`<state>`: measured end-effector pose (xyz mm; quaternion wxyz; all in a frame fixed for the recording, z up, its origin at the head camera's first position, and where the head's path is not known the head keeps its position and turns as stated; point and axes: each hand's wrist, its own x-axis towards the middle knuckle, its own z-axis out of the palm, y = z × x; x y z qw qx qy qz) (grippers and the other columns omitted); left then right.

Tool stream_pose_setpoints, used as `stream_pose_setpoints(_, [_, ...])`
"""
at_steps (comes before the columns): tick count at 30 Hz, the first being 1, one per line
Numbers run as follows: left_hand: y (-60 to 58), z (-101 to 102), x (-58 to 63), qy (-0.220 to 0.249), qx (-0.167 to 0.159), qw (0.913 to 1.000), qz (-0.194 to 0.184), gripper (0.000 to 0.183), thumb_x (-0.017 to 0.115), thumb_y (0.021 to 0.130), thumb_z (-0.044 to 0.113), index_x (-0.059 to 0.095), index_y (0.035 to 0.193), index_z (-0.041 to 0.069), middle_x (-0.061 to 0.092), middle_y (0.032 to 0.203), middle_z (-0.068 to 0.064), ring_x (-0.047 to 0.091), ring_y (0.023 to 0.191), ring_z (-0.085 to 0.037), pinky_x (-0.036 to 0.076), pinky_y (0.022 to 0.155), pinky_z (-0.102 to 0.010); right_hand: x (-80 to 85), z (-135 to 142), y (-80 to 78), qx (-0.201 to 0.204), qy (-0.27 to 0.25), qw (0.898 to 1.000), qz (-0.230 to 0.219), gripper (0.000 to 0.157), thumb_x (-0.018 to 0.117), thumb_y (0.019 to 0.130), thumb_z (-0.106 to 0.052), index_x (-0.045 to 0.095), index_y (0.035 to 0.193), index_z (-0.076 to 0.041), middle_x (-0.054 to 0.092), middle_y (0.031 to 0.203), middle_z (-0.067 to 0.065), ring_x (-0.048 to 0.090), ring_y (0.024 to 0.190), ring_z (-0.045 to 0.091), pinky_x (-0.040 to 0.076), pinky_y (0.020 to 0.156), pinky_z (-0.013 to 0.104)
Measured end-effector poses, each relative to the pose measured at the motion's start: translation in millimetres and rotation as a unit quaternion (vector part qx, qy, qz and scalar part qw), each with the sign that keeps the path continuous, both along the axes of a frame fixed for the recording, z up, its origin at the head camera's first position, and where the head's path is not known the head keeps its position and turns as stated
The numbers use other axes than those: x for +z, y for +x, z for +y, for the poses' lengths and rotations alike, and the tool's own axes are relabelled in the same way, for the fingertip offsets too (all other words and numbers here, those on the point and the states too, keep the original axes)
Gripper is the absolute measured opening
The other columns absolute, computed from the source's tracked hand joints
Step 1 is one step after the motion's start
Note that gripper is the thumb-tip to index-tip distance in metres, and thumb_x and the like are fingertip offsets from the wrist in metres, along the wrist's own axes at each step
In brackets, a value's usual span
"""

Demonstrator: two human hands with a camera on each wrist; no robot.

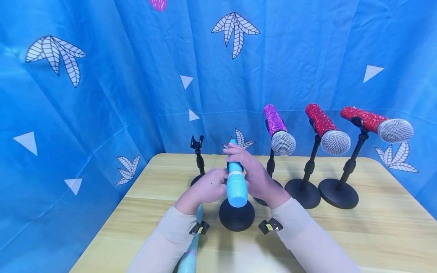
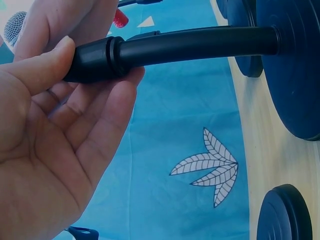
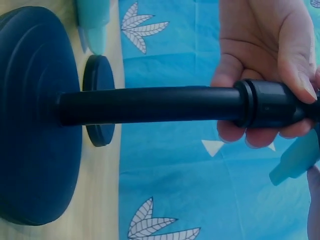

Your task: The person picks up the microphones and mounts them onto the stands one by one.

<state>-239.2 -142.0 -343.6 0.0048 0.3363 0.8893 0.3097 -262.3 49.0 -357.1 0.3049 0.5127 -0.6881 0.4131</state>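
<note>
The raised light-blue microphone [image 1: 237, 189] is clasped by the right hand [image 1: 256, 172], nearer the table's [image 1: 129, 231] left edge; the stand [image 3: 155, 106] beneath is pinched by the left hand [image 1: 212, 185]. Uneven pressing could tip it.

The table [image 1: 392, 212] carries five black stands [image 1: 237, 215] and, apparently, a blue microphone [image 1: 187, 261].

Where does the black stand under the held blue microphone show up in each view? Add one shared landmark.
Head: the stand is near centre, mostly hidden by the microphone.
Left wrist: pole across the top, base at upper right.
Right wrist: pole across the middle, base at left.
Shared landmark: leaf-printed blue curtain.
</note>
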Motion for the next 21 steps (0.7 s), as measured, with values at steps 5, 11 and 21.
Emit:
stream_pose_setpoints(5, [-0.7, -1.0, -0.4, 0.007, 0.004, 0.9999, -0.013, 0.011, 0.060, 0.094, 0.004, 0.067, 0.102, 0.009, 0.066, 0.086, 0.006, 0.061, 0.078, -0.012, 0.051, 0.074, -0.031, -2.7, 4.6, 6.7, -0.019, 0.025, 0.999, -0.034, 0.065, 0.084, 0.080, -0.002, 0.051, 0.136, -0.006, 0.043, 0.155, 0.015, 0.027, 0.149, 0.037, 0.027, 0.116, 0.055])
stream_pose_setpoints(11, [0.0, 0.3, -2.5, 0.011, 0.009, 0.9991, -0.039, 0.014, 0.061, 0.097, 0.007, 0.067, 0.110, 0.010, 0.066, 0.088, 0.007, 0.060, 0.081, -0.014, 0.051, 0.077, -0.033, -4.5, 22.5, 17.7, -0.039, 0.064, 0.994, -0.085, 0.075, 0.079, 0.086, -0.004, 0.044, 0.151, -0.012, 0.032, 0.162, 0.011, 0.026, 0.150, 0.032, 0.036, 0.111, 0.054])
stream_pose_setpoints(21, [-0.9, -1.1, -2.0, 0.005, 0.032, 0.9986, -0.041, 0.006, 0.065, 0.098, 0.014, 0.068, 0.104, 0.014, 0.066, 0.086, 0.007, 0.060, 0.080, -0.015, 0.050, 0.078, -0.036, -11.1, 46.6, 34.0, -0.130, 0.149, 0.950, -0.242, 0.084, 0.074, 0.094, -0.019, 0.023, 0.160, -0.013, 0.031, 0.159, 0.011, 0.042, 0.140, 0.032, 0.041, 0.107, 0.052])
